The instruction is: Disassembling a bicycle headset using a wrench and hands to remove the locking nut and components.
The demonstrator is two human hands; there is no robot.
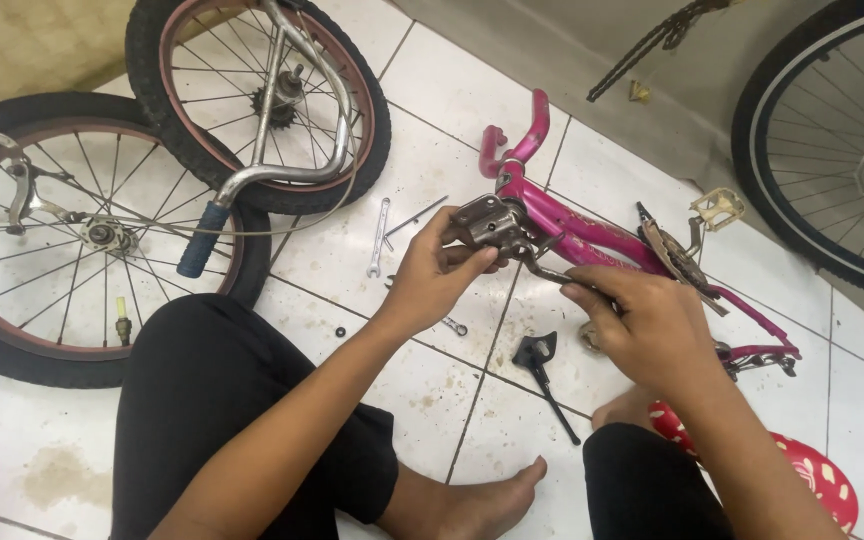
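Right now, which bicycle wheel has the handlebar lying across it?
The upper small wheel, top centre: the silver handlebar with its blue grip crosses it; the other wheels carry none.

The glossy pink painted metal bicycle frame (592,232) carries a dull, grimy grey metal pedal (487,222), while the white floor tiles (432,150) look smooth and stained, the tyres (12,350) matt black rubber, the spanner (379,236) bright steel.

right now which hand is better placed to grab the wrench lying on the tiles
Probably the left hand. It grips the grey metal bracket right beside the wrench, which lies to its left. The right hand holds the rod farther off, across the pink frame.
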